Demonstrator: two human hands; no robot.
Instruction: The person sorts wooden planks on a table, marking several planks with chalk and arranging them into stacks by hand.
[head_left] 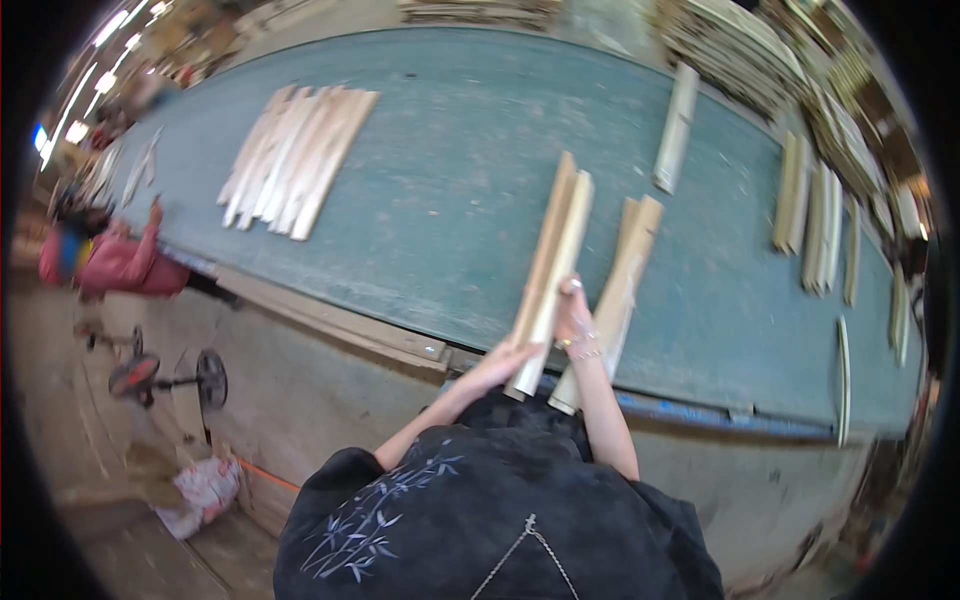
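Observation:
Two long wooden strips (557, 262) stand on edge side by side between my hands, over the near edge of the green table (450, 190). On their left side, near the lower end, my left hand (507, 362) is closed on them. My right hand (573, 312), with bracelets at the wrist, closes on their right side higher up. Just right of it, more wooden strips (630, 270) lie partly under my right forearm, their lower ends past the table edge.
A row of pale strips (295, 160) lies at the left. Another strip (677, 130) and several bundles (820, 225) are at the right. Stacked wood (735, 55) stands behind. At the far left are a person in red (130, 262) and fans (211, 380).

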